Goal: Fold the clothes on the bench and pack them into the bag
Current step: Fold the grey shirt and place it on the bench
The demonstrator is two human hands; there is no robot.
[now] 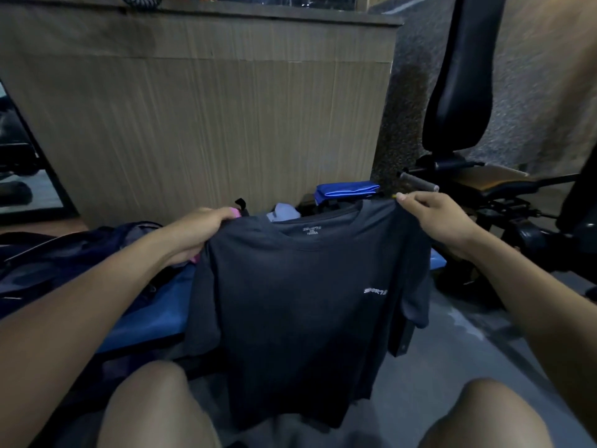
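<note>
Right now a dark t-shirt (pixel 297 305) hangs in the air in front of the person, front side toward the camera, a small white logo on the chest and a printed label inside the collar. It is held up by its two shoulders above the blue tabletop (pixel 145 321), its hem dropping down between the person's knees. The left hand (pixel 197 234) has its grip clamped on the left shoulder seam, fingers curled round the cloth, and the right hand (pixel 442 221) pinches the right shoulder with thumb over the top.

To fold it well, I judge the shirt should be pulled evenly taut between both hands so it hangs flat, then laid face down on the blue pad with sleeves spread (the right sleeve droops and is creased already). Bringing the sides in before halving the length should give a neat packet.

Left of the shirt lies a dark bag (pixel 74 257), seemingly open. Behind the collar sit a folded blue cloth (pixel 347 190) and a pale grey garment (pixel 284 212). A black padded seat (pixel 465 79) stands at the right, a wood-grain panel (pixel 200 118) beyond.
</note>
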